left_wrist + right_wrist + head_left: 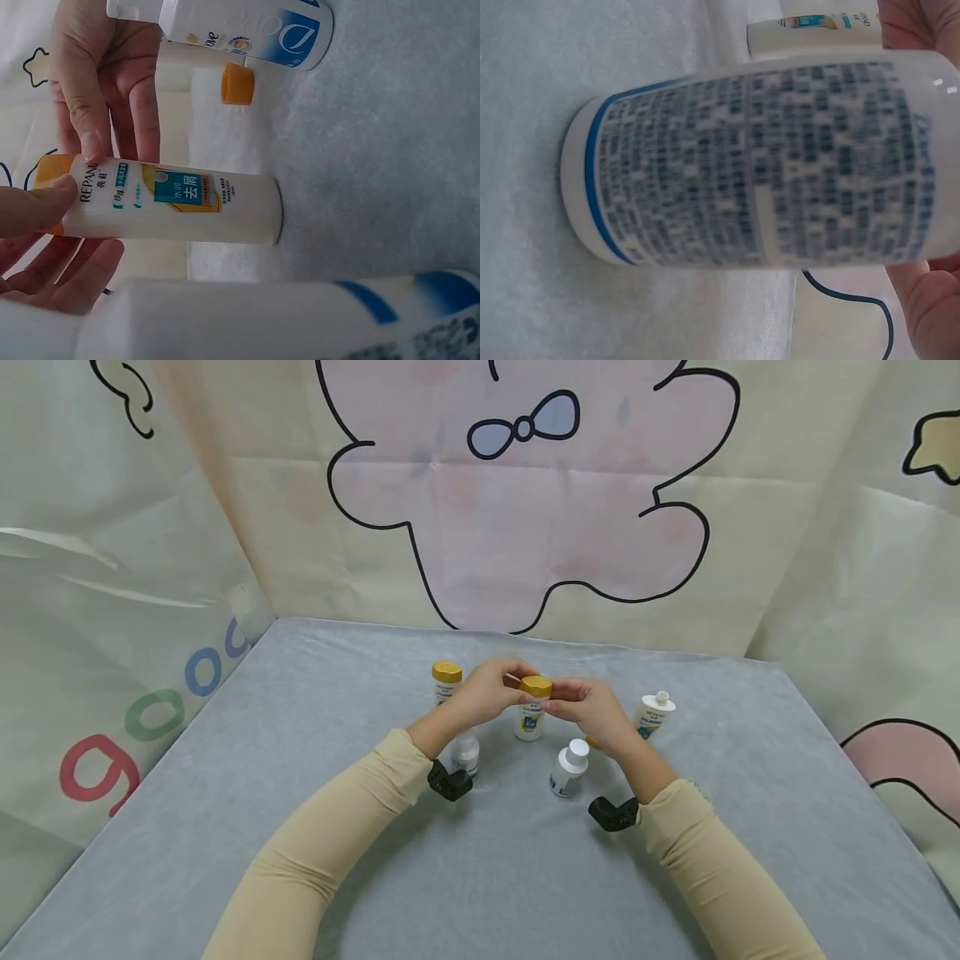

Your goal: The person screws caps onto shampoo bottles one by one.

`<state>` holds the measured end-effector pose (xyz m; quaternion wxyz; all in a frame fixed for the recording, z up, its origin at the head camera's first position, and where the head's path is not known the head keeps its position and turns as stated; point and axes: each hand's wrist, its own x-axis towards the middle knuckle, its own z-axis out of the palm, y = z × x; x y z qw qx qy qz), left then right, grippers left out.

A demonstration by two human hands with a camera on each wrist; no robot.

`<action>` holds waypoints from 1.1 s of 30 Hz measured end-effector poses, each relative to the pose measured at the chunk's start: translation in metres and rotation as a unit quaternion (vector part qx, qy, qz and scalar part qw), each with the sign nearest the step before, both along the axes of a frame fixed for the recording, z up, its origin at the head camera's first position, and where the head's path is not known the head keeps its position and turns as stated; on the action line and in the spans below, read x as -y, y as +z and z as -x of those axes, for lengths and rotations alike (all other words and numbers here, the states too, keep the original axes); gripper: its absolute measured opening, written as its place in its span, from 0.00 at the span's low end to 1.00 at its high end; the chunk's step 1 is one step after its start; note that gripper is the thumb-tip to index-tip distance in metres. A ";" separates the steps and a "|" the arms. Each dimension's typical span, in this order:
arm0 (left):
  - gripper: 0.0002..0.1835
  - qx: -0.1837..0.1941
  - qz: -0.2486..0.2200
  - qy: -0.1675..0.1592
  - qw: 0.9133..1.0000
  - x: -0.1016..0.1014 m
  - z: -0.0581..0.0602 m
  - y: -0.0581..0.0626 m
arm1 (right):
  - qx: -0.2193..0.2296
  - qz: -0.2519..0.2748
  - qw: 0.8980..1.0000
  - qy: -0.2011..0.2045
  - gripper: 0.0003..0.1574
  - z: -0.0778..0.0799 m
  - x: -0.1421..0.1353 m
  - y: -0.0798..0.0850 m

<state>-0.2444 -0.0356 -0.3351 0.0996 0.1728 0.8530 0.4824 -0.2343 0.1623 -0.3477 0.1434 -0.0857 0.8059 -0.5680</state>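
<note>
Between my two hands a white shampoo bottle (528, 724) stands upright on the grey cloth, with a golden-yellow cap (536, 685). My left hand (487, 693) grips the cap, its thumb (49, 202) lying over the cap's lower edge in the left wrist view. On the other side, my right hand (592, 706) holds the same bottle just under the cap, thumb in front and fingers behind. A second yellow-capped bottle (447, 681) is partly hidden behind my left hand. Beyond my right wrist stands a similar bottle with its white spout bare (651, 717).
A white bottle (465, 753) stands under my left wrist. Another, white-capped and blue-labelled (568, 770), stands nearer the front and fills much of the right wrist view. A loose orange cap (238, 84) lies on the cloth (480, 877). Printed curtains surround the table.
</note>
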 end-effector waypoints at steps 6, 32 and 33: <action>0.26 -0.058 0.000 0.026 0.998 -0.008 -0.016 0.016 | -0.024 -0.038 0.999 -0.019 0.32 -0.010 -0.006 0.010; 0.23 -0.016 -0.016 -0.023 0.999 -0.087 -0.020 -0.009 | -0.064 -0.065 0.955 -0.283 0.45 -0.053 -0.109 0.025; 0.22 -0.013 -0.015 -0.020 1.000 -0.089 -0.020 -0.010 | -0.059 -0.074 0.957 -0.275 0.47 -0.052 -0.111 0.021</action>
